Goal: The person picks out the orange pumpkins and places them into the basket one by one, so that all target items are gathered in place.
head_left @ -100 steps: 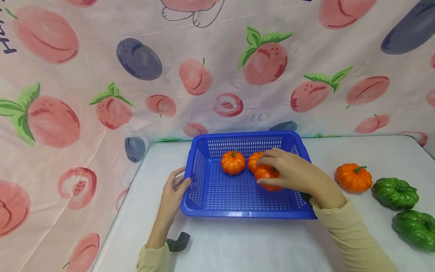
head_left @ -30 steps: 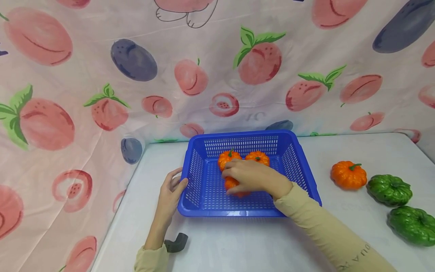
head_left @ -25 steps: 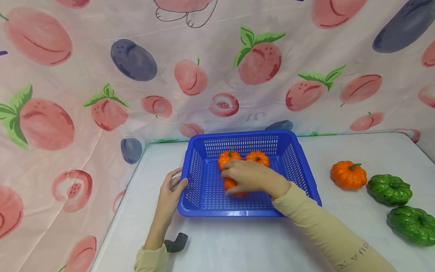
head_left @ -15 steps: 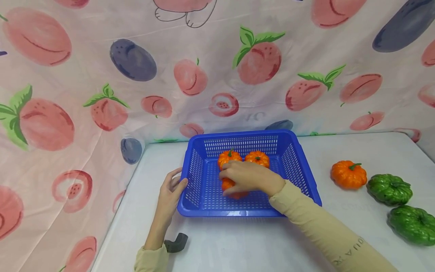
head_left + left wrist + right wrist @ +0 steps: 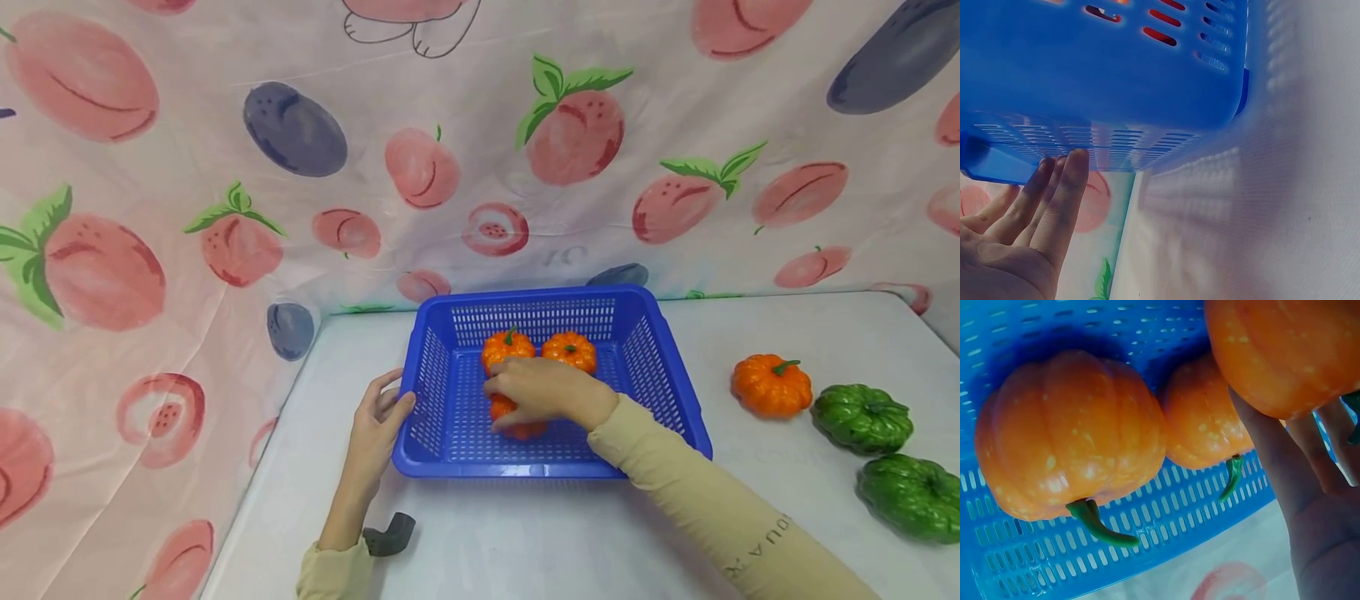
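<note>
A blue perforated plastic basket (image 5: 517, 469) sits on the white table. Straight fingers of my left hand (image 5: 378, 425) touch its left outer wall, the thumb at the rim; in the left wrist view the fingertips (image 5: 1079, 159) meet the slotted side. Inside the basket, my right hand (image 5: 551, 390) holds an orange toy pumpkin (image 5: 504, 408), partly covered by the fingers. Close up, this pumpkin (image 5: 1285, 350) lies against the fingers in the right wrist view. Two more orange pumpkins, one left (image 5: 507, 350) and one right (image 5: 570, 352), rest behind it near the far wall.
Right of the basket stand another orange pumpkin (image 5: 771, 385) and two green ones, one farther back (image 5: 862, 419) and one nearer (image 5: 911, 498). A dark bent piece (image 5: 390, 535) is beside the left wrist. Fruit-printed cloth (image 5: 480, 167) hangs behind the table.
My right hand has carried the held pumpkin from the basket's right part to its left front, shifting only slightly over the last second. The left hand stays at the basket's left side.
</note>
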`<action>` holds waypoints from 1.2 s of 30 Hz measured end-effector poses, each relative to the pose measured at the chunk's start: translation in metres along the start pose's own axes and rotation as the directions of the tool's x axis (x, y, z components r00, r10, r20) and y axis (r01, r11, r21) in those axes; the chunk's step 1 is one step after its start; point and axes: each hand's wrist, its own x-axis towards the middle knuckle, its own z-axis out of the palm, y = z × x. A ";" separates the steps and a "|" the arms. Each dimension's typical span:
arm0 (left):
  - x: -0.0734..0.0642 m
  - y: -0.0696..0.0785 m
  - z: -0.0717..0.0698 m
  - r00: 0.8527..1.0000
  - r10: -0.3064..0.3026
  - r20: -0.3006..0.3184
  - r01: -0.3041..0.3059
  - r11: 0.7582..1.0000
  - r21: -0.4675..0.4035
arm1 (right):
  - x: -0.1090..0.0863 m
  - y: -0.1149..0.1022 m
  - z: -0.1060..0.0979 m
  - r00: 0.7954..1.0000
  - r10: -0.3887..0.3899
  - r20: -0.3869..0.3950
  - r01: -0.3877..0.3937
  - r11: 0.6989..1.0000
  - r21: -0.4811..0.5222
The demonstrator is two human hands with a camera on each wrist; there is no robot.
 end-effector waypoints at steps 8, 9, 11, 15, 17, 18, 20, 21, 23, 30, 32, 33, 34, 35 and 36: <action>0.000 0.001 0.000 1.000 0.000 -0.005 0.000 1.000 0.009 | 0.004 0.001 0.003 1.000 0.005 0.022 -0.005 1.000 -0.009; 0.000 0.001 0.000 1.000 0.000 -0.005 0.000 1.000 0.009 | 0.004 0.001 0.003 1.000 0.001 0.023 -0.001 1.000 -0.010; 0.000 0.001 -0.001 1.000 0.001 -0.005 -0.001 1.000 0.008 | 0.004 0.001 0.003 1.000 -0.008 0.019 0.008 1.000 -0.016; 0.000 0.001 -0.001 1.000 0.004 -0.002 -0.004 1.000 0.008 | 0.005 0.002 0.004 1.000 -0.019 0.015 0.019 1.000 -0.023; 0.000 0.001 -0.001 1.000 0.003 -0.002 -0.003 1.000 0.010 | 0.005 0.002 0.005 1.000 -0.020 0.014 0.020 1.000 -0.024; 0.000 0.001 -0.001 1.000 0.002 -0.002 -0.002 1.000 0.010 | 0.005 0.002 0.005 1.000 -0.018 0.016 0.019 0.999 -0.026; 0.000 0.001 -0.001 1.000 0.000 -0.002 0.000 1.000 0.009 | 0.005 0.001 0.005 1.000 -0.020 0.018 0.020 0.999 -0.029; 0.000 0.001 -0.001 1.000 0.000 -0.003 0.000 1.000 0.008 | 0.005 0.001 0.005 1.000 -0.019 0.020 0.020 0.999 -0.029; 0.000 0.001 -0.001 1.000 -0.001 -0.003 0.001 1.000 0.005 | 0.004 0.001 0.005 1.000 -0.022 0.017 0.023 0.999 -0.029; 0.001 0.002 -0.001 1.000 0.000 -0.002 0.000 1.000 -0.003 | 0.004 0.000 0.005 1.000 -0.013 0.022 0.014 0.999 -0.037; 0.001 0.002 -0.001 1.000 -0.001 -0.002 0.001 1.000 -0.001 | 0.005 0.000 0.005 1.000 -0.010 0.024 0.011 0.999 -0.039; 0.001 0.002 -0.001 1.000 0.000 -0.002 0.000 1.000 0.000 | 0.005 0.000 0.006 1.000 -0.009 0.024 0.010 0.999 -0.041; 0.001 0.002 0.000 1.000 0.000 -0.002 0.000 1.000 0.001 | 0.005 0.000 0.006 1.000 -0.008 0.025 0.009 0.999 -0.043; 0.001 0.002 0.000 1.000 0.000 -0.001 0.000 1.000 0.002 | 0.005 0.000 0.006 1.000 -0.008 0.026 0.009 0.999 -0.048; 0.000 0.003 0.000 1.000 0.000 0.000 0.000 1.000 0.003 | 0.005 0.000 0.006 1.000 -0.008 0.027 0.009 0.999 -0.051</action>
